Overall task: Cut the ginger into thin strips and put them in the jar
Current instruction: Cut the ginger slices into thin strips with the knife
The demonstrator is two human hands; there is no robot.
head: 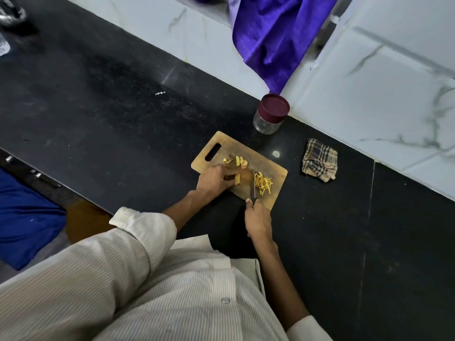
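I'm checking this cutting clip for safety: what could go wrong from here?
1. The left hand pins a ginger piece close to the knife; a slip by the right hand could nick fingertips.
2. The ginger strips lie near the cutting board edge and may spill onto the counter.
3. The jar looks capped, so the strips cannot go in yet.

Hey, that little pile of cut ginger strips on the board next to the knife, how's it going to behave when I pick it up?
The ginger strips look thin and loose, so a pinch would likely leave some on the cutting board. They seem light and may cling to damp fingers. Scooping with the knife probably moves more at once. The jar still wears its lid.
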